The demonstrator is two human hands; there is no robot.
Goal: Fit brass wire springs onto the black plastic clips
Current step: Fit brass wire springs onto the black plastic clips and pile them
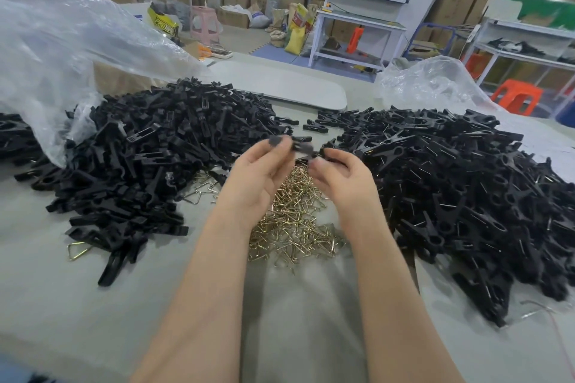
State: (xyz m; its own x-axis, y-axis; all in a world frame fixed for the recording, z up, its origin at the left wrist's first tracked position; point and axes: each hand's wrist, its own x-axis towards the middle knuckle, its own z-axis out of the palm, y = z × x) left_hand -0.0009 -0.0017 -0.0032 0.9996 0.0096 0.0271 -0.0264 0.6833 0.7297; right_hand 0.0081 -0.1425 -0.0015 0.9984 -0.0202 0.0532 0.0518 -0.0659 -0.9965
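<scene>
At the centre of the frame, a black plastic clip [300,146] is pinched at either end by the left hand [258,174] and right hand [339,176], above a heap of thin, bent brass wire springs [292,218]. Fitting is judged in hand; next, firm pressure is called for to seat the stiff wire in the matte, angular clip.

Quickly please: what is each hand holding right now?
Left hand: pinches a black clip at its fingertips.
Right hand: pinches the same clip's other end, it seems.
</scene>
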